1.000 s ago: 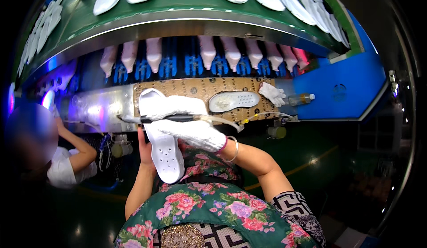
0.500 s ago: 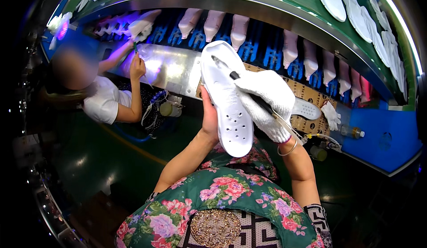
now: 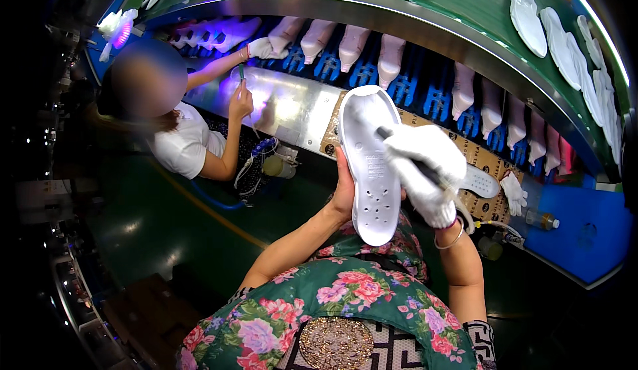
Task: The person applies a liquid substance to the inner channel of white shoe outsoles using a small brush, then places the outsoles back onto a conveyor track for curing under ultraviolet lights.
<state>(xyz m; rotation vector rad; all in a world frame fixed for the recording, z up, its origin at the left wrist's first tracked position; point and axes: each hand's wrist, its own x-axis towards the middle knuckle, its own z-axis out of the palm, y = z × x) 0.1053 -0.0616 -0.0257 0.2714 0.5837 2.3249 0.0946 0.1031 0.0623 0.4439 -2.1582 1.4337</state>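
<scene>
At white sole, just turned straighter: L hand grasping left edge; R hand at rt., clutching brush, prob. mid-stroke.

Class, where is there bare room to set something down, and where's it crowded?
Mostly free: shiny silver metal ledge between the co-worker's bare hand and printed brown cardboard. Crowded: the cardboard's right end, with grey perforated sole and white knitted glove. The white-gloved right hand hides its middle.
</scene>
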